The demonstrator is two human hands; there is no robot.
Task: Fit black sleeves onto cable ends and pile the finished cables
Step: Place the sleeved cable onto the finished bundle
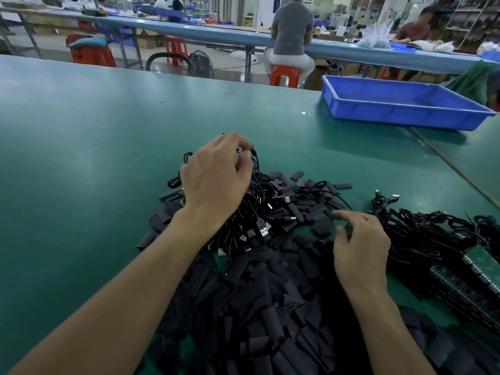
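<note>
Sleeves (270, 307) heap at tabletop's near edge, finished cables (433, 236) right. My left hand (216, 180) bunches unsleeved cables (257, 212); right hand (359, 244), fingers loosely curled, reaches sleeves. Should pinch just one.

We saw a plain teal-green table (94, 147) under a heap of matte black sleeves (270, 307) and glossy black cables (422, 234) whose plugs (263, 230) were silver-tipped. We noted a bright blue tray (400, 115), an orange-red stool (284, 75) and dark green circuit boards (481, 263) with black rows
</note>
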